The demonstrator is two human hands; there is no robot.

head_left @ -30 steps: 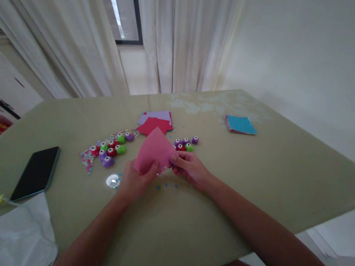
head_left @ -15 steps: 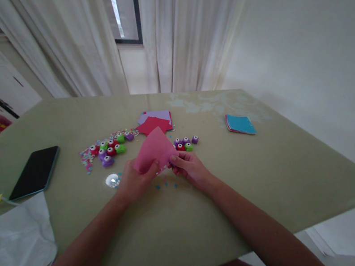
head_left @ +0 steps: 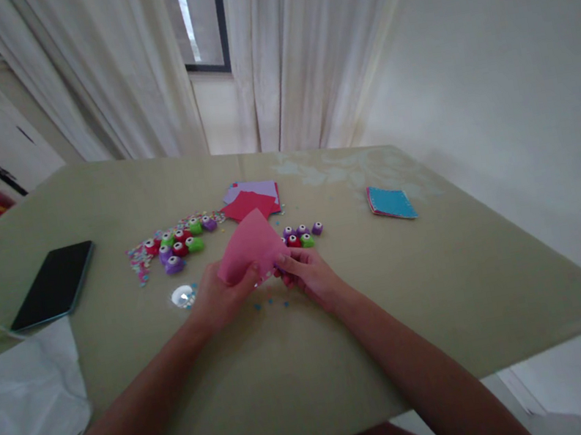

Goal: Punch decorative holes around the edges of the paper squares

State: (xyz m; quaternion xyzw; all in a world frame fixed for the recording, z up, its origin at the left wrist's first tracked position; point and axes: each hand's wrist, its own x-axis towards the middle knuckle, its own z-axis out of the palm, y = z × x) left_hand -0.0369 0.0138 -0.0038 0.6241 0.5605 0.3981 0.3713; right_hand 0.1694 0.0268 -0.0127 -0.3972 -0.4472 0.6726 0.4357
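Held up over the table's near middle is a sheet of pink paper (head_left: 253, 244), slightly curved. My left hand (head_left: 225, 291) is closed on its lower left edge, with the thumb lying across the front. At the lower right corner my right hand (head_left: 308, 274) is closed around a small purple paper punch (head_left: 278, 272). Fingers cover most of that punch, so whether its jaw is pressed cannot be seen. Just beyond my right hand stand several small punches (head_left: 302, 230) in purple, red and green. A few blue paper bits (head_left: 270, 302) lie below the sheet.
More coloured punches (head_left: 178, 247) stand at left among scattered confetti (head_left: 139, 261). Red paper (head_left: 249, 204) and lilac paper (head_left: 257, 187) lie behind. A clear round dish (head_left: 183, 296), a black tablet (head_left: 54, 285) and a white bag (head_left: 27, 410) are left; blue cards (head_left: 391, 202) lie right.
The whole view has shifted slightly. Both hands keep the same hold on the pink paper and the punch; nothing else has visibly moved.
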